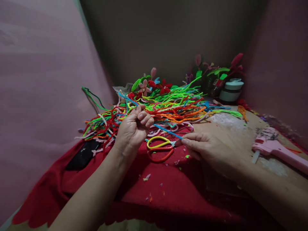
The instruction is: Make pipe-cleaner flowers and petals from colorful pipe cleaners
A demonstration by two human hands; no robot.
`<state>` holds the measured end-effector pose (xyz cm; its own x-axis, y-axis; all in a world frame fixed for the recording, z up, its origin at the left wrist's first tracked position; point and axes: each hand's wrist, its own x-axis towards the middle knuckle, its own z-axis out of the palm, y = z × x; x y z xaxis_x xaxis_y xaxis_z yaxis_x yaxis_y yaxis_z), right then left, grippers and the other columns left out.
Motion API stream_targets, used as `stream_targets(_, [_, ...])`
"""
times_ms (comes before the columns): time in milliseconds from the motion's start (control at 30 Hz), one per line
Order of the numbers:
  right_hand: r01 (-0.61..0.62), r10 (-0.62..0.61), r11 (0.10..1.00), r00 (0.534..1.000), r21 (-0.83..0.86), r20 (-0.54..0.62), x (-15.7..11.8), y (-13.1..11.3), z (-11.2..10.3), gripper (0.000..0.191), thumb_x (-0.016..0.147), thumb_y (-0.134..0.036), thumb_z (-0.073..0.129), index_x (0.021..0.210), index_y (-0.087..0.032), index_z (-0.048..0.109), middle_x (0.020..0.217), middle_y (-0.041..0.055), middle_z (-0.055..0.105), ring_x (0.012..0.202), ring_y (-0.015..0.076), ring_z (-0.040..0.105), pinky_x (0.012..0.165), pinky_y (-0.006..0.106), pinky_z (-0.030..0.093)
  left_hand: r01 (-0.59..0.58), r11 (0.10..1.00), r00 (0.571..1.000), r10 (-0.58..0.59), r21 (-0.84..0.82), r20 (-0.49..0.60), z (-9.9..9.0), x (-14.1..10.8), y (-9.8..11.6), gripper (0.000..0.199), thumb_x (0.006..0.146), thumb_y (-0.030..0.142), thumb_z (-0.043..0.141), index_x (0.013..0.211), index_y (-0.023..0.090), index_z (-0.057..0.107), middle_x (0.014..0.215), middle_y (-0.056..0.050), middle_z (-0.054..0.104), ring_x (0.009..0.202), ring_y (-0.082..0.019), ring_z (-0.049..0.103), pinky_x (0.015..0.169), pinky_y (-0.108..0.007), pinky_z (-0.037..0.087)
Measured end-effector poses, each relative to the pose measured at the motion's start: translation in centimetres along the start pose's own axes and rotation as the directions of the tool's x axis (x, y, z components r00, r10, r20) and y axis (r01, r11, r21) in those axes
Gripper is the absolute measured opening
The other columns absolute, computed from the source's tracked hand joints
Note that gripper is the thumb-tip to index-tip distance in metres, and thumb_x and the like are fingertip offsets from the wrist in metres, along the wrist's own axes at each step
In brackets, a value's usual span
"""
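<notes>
Blue stem: a thin, fuzzy blue stem, like a pipe cleaner, is held above the near edge of a loose pile, spanning the gap between two bare hands.
Line of the stem: its long axis slants from far left to near right, almost straight, and looks taut between the hands; the far-left end points out past the left hand over the pile.
Left hand: the left hand is curled narrow, fingers folded in, gripping the stem partway along; it sits farther away than the right.
Right hand: the right hand pinches the stem's near-right end between thumb and fingertips; whether any tip runs on inside the grip, I cannot tell.
Scissors: scissors with one yellow and one red handle lie just below the stem, between the hands, handles left and blades toward the right hand.
Pile: many-coloured fuzzy stems spread beyond both hands, with fuzzy flowers at the far side.
Around: red cloth covers the near surface; a dark phone lies left, a pink glue gun right, a lidded jar far right.
</notes>
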<state>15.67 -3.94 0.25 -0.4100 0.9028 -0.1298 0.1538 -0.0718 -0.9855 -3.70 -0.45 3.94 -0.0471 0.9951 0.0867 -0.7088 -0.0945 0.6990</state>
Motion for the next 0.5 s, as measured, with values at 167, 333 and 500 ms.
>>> stream_targets(167, [-0.046,0.045,0.999,0.999,0.018,0.018,0.4,0.6,-0.2,0.026,0.08,-0.039,0.05,0.068,-0.018,0.061,0.04,-0.0059,0.036,0.039,0.0074,0.025,0.042,0.024,0.016,-0.03,1.0,1.0,0.03,0.005,0.001,-0.1,0.2,0.2,0.02,0.089,0.012,0.039,0.075,0.013,0.053,0.047,0.007,0.032,0.039,-0.004,0.03,0.039,-0.017,0.028])
stream_targets(333, [-0.025,0.025,1.0,0.999,0.002,0.048,0.2,0.5,-0.2,0.028,0.078,-0.042,0.052,0.079,-0.017,0.064,0.043,-0.0081,0.027,0.039,0.0066,0.02,0.04,0.023,0.011,-0.068,0.998,0.998,0.068,0.01,-0.013,-0.6,0.8,0.9,0.02,0.088,0.008,0.037,0.075,0.014,0.052,0.048,0.007,0.035,0.038,-0.004,0.033,0.039,-0.016,0.03])
stream_targets(500, [0.027,-0.025,1.0,0.996,-0.013,0.084,-0.2,0.3,-0.3,0.03,0.081,-0.044,0.047,0.08,-0.018,0.063,0.044,-0.0072,0.03,0.04,0.0072,0.022,0.039,0.022,0.014,-0.072,0.997,0.997,0.072,-0.014,-0.038,-1.5,1.7,1.6,0.02,0.087,0.004,0.036,0.076,0.015,0.05,0.049,0.006,0.038,0.038,-0.005,0.035,0.038,-0.016,0.03])
